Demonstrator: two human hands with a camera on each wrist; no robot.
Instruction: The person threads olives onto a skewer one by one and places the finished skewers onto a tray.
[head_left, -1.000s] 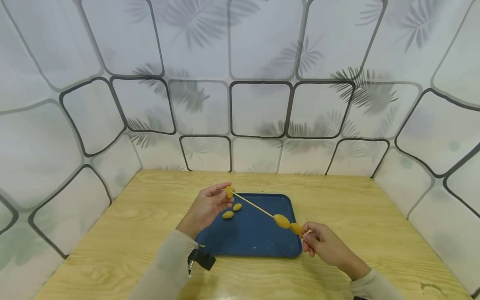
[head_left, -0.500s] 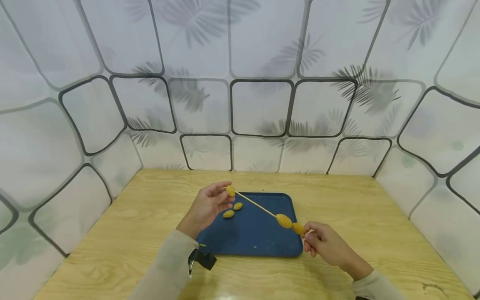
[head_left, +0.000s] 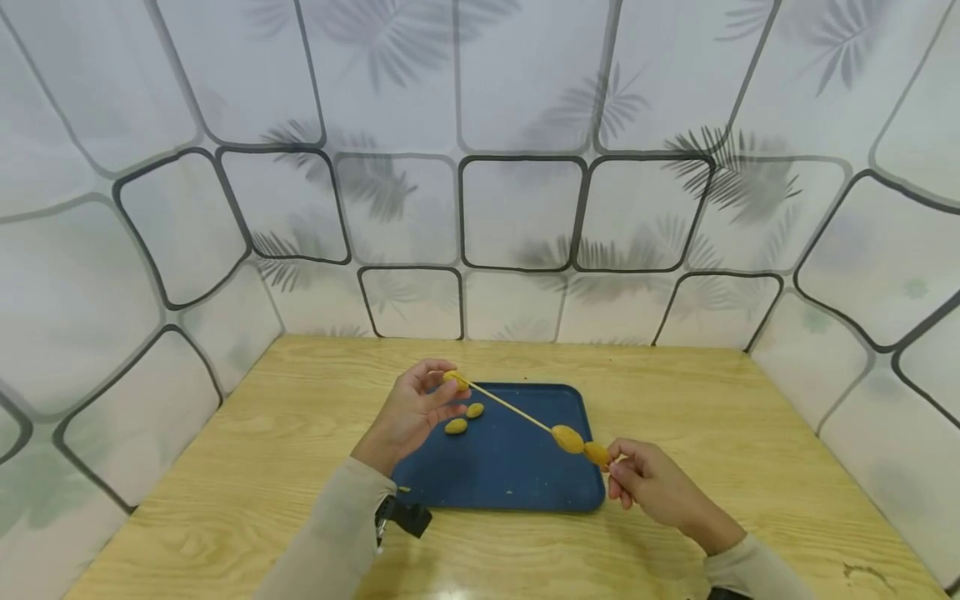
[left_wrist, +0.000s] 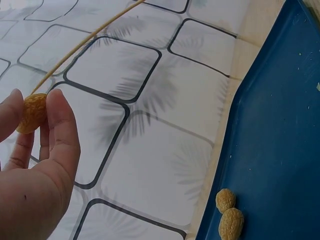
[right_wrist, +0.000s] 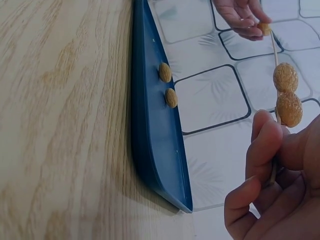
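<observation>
My left hand (head_left: 408, 417) pinches a wrinkled yellow dried fruit (left_wrist: 32, 112) between thumb and fingers, at the far end of a thin wooden skewer (head_left: 510, 407). Whether the tip has pierced this fruit is hidden. The skewer slants down to my right hand (head_left: 652, 487), which grips its lower end. Just above the right fingers, two similar fruits, an upper one (right_wrist: 286, 77) and a lower one (right_wrist: 289, 109), are threaded on it, touching each other. Both hands are held above a blue tray (head_left: 502, 475).
Two loose fruits, a nearer one (head_left: 456, 427) and a farther one (head_left: 475, 410), lie on the tray's left side. Small crumbs dot the tray. It rests on a wooden table (head_left: 675, 392), with patterned walls (head_left: 525, 217) behind and on both sides.
The fruit in my left fingers has turned and tilted slightly at the skewer's end. My right hand has shifted a little to the right, still gripping the skewer.
</observation>
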